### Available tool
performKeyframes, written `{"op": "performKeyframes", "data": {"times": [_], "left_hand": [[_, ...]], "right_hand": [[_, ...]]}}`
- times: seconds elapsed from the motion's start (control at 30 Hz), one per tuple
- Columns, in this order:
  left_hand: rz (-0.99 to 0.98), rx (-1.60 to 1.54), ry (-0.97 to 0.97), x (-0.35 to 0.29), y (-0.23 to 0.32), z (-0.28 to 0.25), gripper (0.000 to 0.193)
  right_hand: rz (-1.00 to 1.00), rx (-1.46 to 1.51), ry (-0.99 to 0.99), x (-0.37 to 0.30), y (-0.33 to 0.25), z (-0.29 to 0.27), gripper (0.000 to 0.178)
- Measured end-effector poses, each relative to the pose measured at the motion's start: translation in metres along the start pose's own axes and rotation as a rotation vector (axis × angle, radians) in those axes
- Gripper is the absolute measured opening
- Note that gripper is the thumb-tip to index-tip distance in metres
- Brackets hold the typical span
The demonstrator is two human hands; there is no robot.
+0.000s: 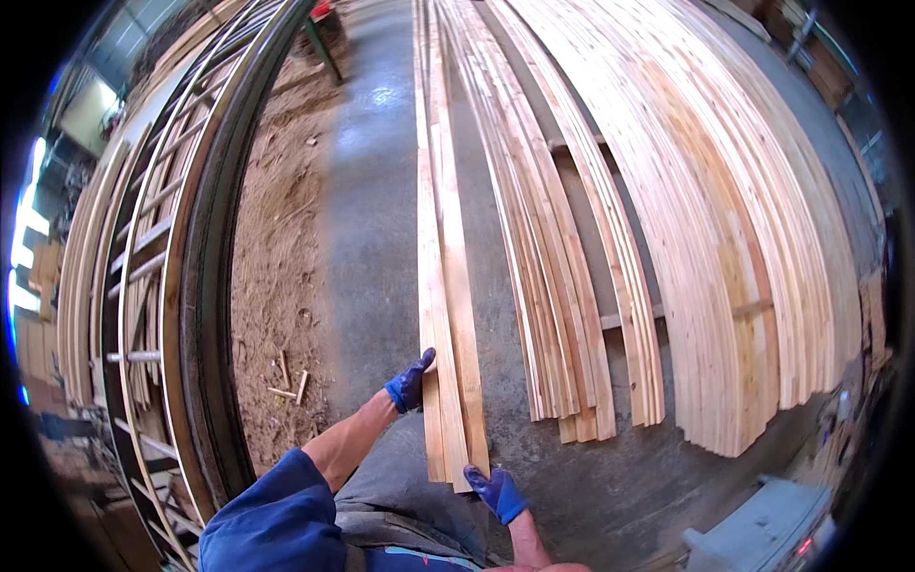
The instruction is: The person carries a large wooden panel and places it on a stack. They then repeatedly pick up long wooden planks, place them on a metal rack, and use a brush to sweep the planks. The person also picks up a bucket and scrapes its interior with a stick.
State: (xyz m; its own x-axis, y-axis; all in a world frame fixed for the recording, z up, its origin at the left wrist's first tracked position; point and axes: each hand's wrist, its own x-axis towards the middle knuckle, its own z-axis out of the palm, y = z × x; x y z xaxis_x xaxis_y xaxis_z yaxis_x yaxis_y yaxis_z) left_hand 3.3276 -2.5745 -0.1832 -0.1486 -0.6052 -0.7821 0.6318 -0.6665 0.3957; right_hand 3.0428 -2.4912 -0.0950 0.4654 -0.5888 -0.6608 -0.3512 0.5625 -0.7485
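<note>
- Wood, pale and unpainted: long boards [434, 286], at least two lying lengthwise against each other, run from the person's hands away to the top edge of view, over the grey floor [381, 238].
- Near ends of the boards are slightly uneven and sit just in front of the person's body.
- Left hand [410, 383], in a blue glove, grips the left edge of the boards a little beyond their near ends, thumb on top; fingers underneath are hidden.
- Right hand [498, 493], likewise gloved, pinches the near end at the right corner, thumb above; lower fingers not visible.
- Right of the boards, apart from them: a bundle of strips [543, 276], then a narrower bundle [620, 248], then a wide stack of lumber [724, 286].
- Left of the boards: sawdust [276, 238] spread on the floor, with small wood offcuts [302, 387] on it.
- Further left: a ladder-like frame [143, 267] with rungs.
- Lower right: a grey-blue box-shaped object [762, 524].
</note>
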Motion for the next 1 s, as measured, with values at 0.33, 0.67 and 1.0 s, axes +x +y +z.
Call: {"op": "performKeyframes", "data": {"times": [0.33, 0.67, 1.0], "left_hand": [[-0.037, -0.32, -0.245, -0.032, -0.008, 0.002, 0.088], [0.046, -0.37, -0.163, -0.032, -0.007, 0.055, 0.074], [0.083, -0.321, -0.282, -0.012, -0.004, 0.1, 0.066]], "right_hand": [[-0.001, -0.501, 0.115, -0.021, -0.076, 0.043, 0.063], [0.041, -0.578, 0.23, -0.02, -0.067, 0.004, 0.061], [-0.125, -0.399, 0.127, -0.035, -0.067, -0.081, 0.052]]}}
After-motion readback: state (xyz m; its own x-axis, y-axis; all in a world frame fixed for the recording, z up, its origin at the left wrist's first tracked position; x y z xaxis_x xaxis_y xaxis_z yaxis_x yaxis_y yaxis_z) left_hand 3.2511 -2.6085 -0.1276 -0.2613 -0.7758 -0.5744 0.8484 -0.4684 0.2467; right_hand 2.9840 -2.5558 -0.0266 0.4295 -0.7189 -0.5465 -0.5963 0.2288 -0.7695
